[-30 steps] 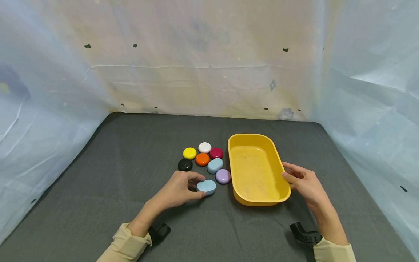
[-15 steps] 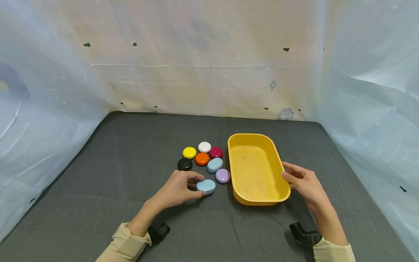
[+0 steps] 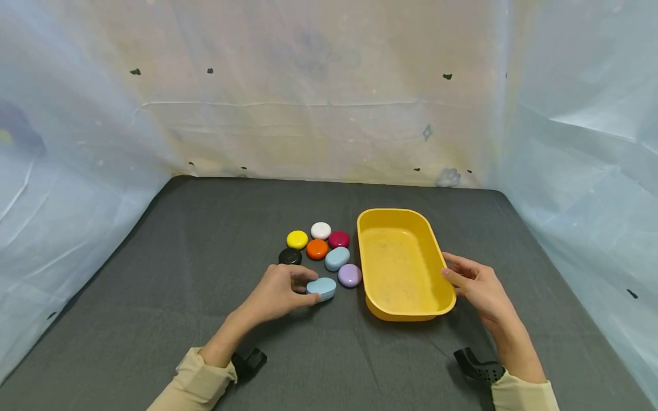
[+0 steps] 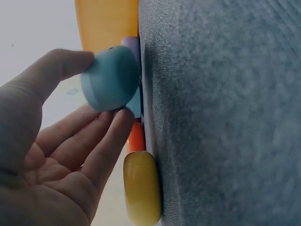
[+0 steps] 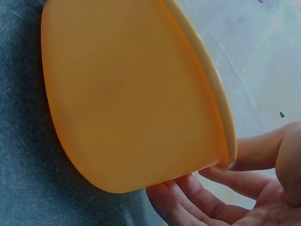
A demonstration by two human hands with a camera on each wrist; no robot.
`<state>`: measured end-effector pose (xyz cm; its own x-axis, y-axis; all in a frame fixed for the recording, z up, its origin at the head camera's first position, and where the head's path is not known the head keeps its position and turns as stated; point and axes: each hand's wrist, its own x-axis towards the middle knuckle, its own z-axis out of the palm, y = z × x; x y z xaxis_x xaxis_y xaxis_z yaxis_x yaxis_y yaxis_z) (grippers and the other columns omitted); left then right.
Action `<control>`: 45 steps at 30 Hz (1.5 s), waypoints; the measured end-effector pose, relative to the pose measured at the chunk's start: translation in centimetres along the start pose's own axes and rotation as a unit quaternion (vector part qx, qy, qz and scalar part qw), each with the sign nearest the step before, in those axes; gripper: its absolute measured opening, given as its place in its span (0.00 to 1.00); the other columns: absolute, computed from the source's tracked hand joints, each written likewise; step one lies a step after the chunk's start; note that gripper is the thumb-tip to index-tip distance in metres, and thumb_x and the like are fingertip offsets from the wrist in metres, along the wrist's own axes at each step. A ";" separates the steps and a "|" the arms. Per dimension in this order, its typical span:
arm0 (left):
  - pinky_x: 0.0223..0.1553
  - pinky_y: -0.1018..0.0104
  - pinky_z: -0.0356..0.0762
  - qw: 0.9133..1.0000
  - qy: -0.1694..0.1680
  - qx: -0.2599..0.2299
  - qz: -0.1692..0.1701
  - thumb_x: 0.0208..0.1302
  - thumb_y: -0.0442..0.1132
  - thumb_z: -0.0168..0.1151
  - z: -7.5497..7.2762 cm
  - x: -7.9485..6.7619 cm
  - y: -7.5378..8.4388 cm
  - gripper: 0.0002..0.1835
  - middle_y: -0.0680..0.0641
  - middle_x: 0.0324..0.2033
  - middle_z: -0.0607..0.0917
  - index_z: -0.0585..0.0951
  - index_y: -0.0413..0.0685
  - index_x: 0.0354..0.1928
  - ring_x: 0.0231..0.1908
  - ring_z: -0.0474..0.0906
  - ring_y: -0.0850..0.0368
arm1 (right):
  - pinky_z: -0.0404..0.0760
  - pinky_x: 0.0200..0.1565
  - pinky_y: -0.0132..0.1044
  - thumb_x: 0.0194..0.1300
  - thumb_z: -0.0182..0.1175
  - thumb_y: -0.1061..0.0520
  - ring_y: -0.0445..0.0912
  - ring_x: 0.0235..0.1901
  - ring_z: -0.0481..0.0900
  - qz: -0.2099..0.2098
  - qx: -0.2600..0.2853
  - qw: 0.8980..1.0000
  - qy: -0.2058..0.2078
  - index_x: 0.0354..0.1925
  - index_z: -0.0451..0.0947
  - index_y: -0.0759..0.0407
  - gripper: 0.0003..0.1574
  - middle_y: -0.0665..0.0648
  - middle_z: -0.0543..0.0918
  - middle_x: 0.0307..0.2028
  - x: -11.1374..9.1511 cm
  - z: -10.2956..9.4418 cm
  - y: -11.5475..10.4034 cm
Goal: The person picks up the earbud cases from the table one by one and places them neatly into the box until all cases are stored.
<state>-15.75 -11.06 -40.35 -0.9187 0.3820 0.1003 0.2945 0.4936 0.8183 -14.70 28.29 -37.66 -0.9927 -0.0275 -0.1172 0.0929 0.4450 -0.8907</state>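
My left hand (image 3: 277, 294) pinches a light blue oval piece (image 3: 321, 289) between thumb and fingertips, nearest the body side of a cluster of smooth rounded pieces. In the left wrist view the held light blue piece (image 4: 113, 77) stands tilted, close beside the table cloth. A second light blue oval piece (image 3: 337, 259) and a lilac one (image 3: 350, 275) lie just beyond it. My right hand (image 3: 478, 285) holds the right long side of a yellow plastic tray (image 3: 406, 317), thumb at the rim and fingers against the outer wall. Nothing shows inside the tray.
Black (image 3: 290, 256), yellow (image 3: 297, 240), white (image 3: 321, 230), orange (image 3: 317, 249) and dark red (image 3: 339, 239) rounded pieces sit close together left of the tray. A grey cloth (image 3: 216, 228) covers the table, with pale sheeting (image 3: 319, 137) behind and on both sides.
My left hand has shifted slightly up and left in the head view, and the light blue piece in it has tilted a little. The right hand and the tray look the same.
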 end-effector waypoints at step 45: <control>0.43 0.67 0.81 0.990 -0.055 -0.017 0.127 0.56 0.39 0.75 4.1 8.4 6.7 0.21 0.48 0.43 0.85 0.83 0.38 0.51 0.39 0.82 0.62 | 0.84 0.38 0.36 0.67 0.65 0.49 0.41 0.41 0.80 0.008 0.011 0.998 0.056 0.62 0.75 0.65 0.31 0.62 0.82 0.49 -0.1 0.0 0.3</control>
<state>-20.40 -1.36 -36.39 -0.7818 0.5735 0.2446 0.5011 0.3446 0.7938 -14.57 28.40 -37.95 -0.9934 0.0807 -0.0816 0.1083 0.4248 -0.8988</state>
